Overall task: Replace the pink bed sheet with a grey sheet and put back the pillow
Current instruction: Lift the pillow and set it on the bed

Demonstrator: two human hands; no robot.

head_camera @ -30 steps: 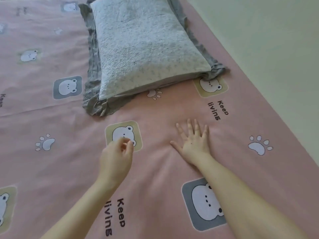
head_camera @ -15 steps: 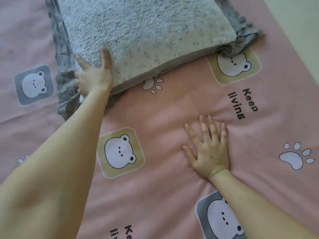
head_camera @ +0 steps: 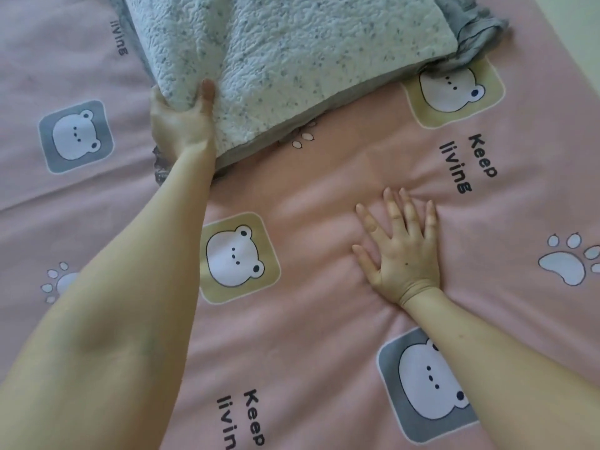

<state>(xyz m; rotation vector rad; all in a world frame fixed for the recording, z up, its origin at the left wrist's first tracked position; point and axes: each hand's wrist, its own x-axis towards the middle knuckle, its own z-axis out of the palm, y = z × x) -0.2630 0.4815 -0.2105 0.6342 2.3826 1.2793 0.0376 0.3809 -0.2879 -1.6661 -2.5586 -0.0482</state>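
A pale speckled pillow (head_camera: 292, 53) with a grey frilled edge lies at the top of the pink sheet (head_camera: 308, 319), which is printed with bears, paws and "Keep living". My left hand (head_camera: 181, 121) grips the pillow's near left corner, thumb on top and fingers hidden beneath it. That corner is bunched up. My right hand (head_camera: 402, 251) presses flat on the pink sheet below the pillow, fingers spread, with creases around it. No grey sheet is in view.
A pale floor or wall (head_camera: 571, 30) shows past the bed's right edge at the top right. Pink sheet stretches to the left and toward me.
My left hand went from hovering over the sheet to the pillow's corner and closed on it, bunching it. The view moved closer to the pillow. My right hand stayed pressed on the sheet.
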